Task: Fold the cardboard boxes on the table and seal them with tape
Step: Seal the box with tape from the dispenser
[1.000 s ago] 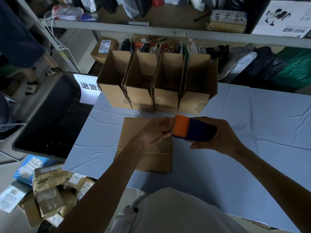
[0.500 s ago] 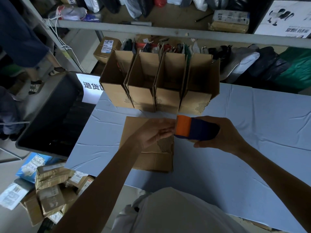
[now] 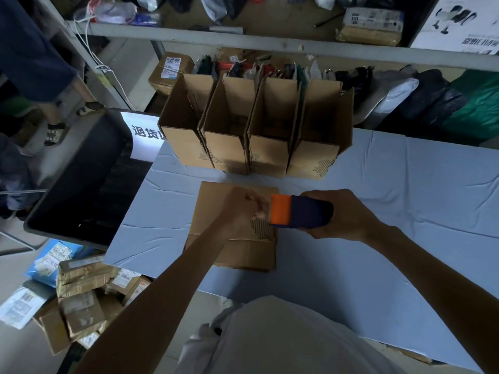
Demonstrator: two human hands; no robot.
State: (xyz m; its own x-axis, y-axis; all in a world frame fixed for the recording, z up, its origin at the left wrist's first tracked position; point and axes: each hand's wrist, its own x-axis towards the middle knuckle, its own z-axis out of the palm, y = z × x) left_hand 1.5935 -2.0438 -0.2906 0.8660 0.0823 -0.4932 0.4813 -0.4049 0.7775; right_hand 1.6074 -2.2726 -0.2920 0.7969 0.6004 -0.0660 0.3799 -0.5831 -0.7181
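My right hand [image 3: 348,214] grips a tape dispenser [image 3: 302,215], dark blue with an orange front end, held just above the table. My left hand [image 3: 244,205] pinches at the orange end of the dispenser; whether tape is between its fingers I cannot tell. Under both hands a flattened cardboard box [image 3: 216,228] lies on the light blue table [image 3: 405,211]. Behind it, several folded boxes [image 3: 253,130] stand open-topped in a row at the table's far edge.
A black bin [image 3: 89,179] with a white sign stands left of the table. Taped parcels [image 3: 81,300] are piled on the floor at the lower left. A metal shelf rail [image 3: 270,44] runs behind the boxes, with bags beyond. A person's legs are at far left.
My left hand's fingers have curled tighter against the orange end of the dispenser. The dispenser and the flat box stay in much the same place.
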